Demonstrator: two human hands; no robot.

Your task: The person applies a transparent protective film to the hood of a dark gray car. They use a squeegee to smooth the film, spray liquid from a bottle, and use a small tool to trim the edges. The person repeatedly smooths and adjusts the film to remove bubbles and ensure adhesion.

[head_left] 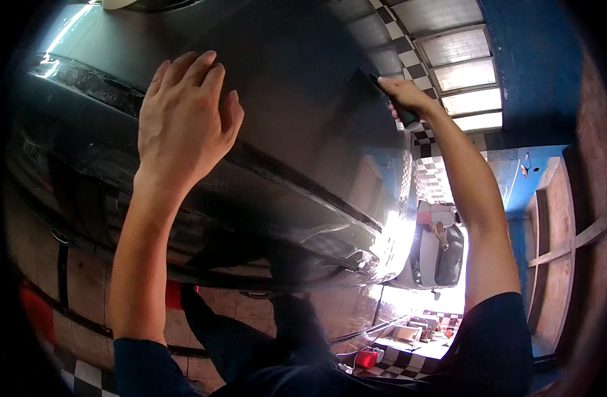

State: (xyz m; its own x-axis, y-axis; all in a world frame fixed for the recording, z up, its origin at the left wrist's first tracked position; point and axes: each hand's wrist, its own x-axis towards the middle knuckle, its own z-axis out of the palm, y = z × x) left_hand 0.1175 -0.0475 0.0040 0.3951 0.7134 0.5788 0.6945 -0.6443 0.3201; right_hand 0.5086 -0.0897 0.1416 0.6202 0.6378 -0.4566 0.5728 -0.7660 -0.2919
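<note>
A dark, glossy car (277,159) fills the middle, its broad smooth surface running away from me. I cannot tell whether that surface is glass or painted metal. My left hand (184,126), fingers extended and slightly apart, is palm down over the car beside a black trim strip (98,83); whether it touches is unclear. At the far right side of the car, my right hand (409,96) is wrapped round the black handle of a squeegee (406,117). Its dark, flat blade is at the car's surface and blends into it, so the contact is hard to see.
A second black trim strip (303,182) crosses the car in front of me. To the right are louvred windows (465,73), a blue wall (531,73) and wooden shelving (555,245). Another vehicle (439,258) stands in bright light beyond. A red container (366,358) sits low on the checkered floor.
</note>
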